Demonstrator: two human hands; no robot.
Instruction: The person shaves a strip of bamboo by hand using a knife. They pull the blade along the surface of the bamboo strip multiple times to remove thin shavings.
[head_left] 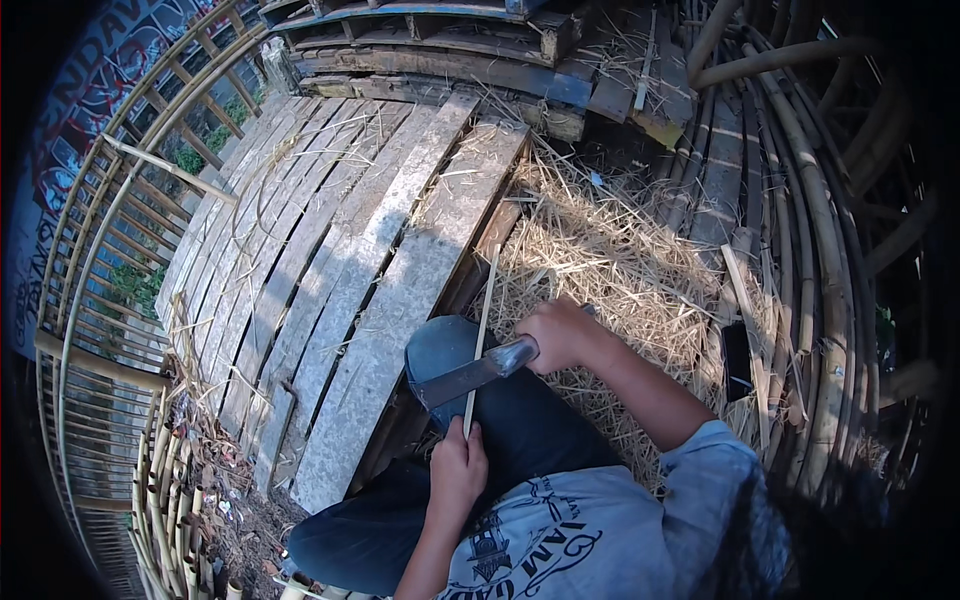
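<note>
My left hand (458, 468) is closed round the lower end of a thin bamboo strip (487, 303), which slants up and away across my knee. In my right hand (560, 335) is the handle of a broad-bladed knife (455, 383), its blade pointing left. The blade lies across the strip over my knee, just above my left hand; whether the edge bites into the strip cannot be made out. Dark trousers (530, 420) cover the bent leg under both.
A wooden pallet platform (350, 260) lies to the left, with stacked pallets (430, 75) beyond. Bamboo shavings (610, 260) heap at the right, beside long bamboo poles (825, 300) and a small black object (737, 360). A bamboo fence (130, 230) and cut bamboo pieces (170, 500) stand left.
</note>
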